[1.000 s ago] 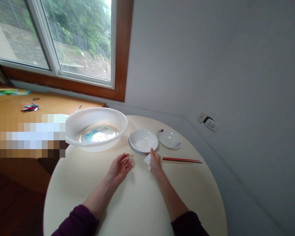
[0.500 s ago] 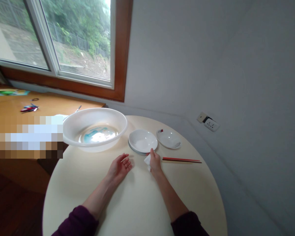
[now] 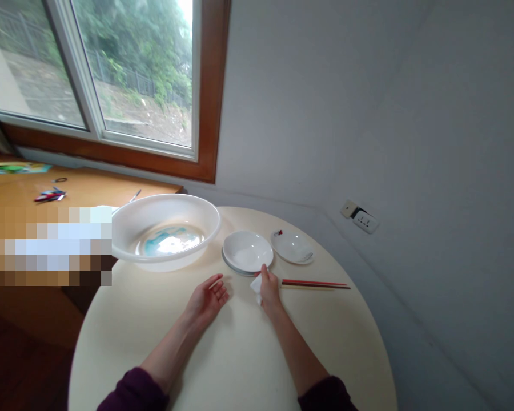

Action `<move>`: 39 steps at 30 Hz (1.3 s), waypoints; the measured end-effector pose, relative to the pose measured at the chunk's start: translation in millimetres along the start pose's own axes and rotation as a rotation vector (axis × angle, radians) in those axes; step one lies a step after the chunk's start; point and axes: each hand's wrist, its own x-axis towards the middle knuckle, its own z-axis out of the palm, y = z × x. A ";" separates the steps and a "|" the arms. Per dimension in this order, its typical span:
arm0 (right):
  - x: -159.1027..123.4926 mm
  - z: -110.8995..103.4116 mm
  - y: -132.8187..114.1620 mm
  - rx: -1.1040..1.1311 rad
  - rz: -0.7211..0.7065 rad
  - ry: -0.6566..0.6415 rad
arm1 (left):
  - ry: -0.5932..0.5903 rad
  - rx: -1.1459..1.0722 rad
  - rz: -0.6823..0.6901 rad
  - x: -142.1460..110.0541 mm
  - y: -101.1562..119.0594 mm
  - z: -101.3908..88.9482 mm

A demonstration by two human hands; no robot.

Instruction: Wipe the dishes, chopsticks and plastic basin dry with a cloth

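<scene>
My right hand (image 3: 269,290) is closed around a folded white tissue or cloth (image 3: 256,285), just in front of the stacked white dishes (image 3: 247,252). Palm up and empty, my left hand (image 3: 206,298) rests at the table's middle with its fingers loosely curled and apart. It lies in front of a large translucent white basin (image 3: 167,262) with a blue pattern on its bottom. Beside the stack is a shallow white plate (image 3: 293,248) with a small red mark on its rim. Several chopsticks (image 3: 316,283), red, dark and pale, lie to the right of my right hand.
All this stands on a round cream table (image 3: 240,354). A wooden desk (image 3: 89,185) adjoins at the left, with pens (image 3: 50,194) on it; part of that area is pixelated. Behind are a window (image 3: 132,74) and a white wall (image 3: 368,114) with a socket (image 3: 365,220).
The view has tilted up slightly, so things sit a little lower in the picture. Both hands keep nearly the same pose, and the tissue or cloth stays in my right hand.
</scene>
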 end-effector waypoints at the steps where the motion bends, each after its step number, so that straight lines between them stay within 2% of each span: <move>1: 0.1 0.1 0.0 0.003 0.001 0.000 | 0.000 0.002 0.000 -0.5 0.2 0.4; 39: -2.5 -0.5 -3.8 0.086 0.078 -0.028 | 0.014 -0.016 0.009 0.7 0.2 0.0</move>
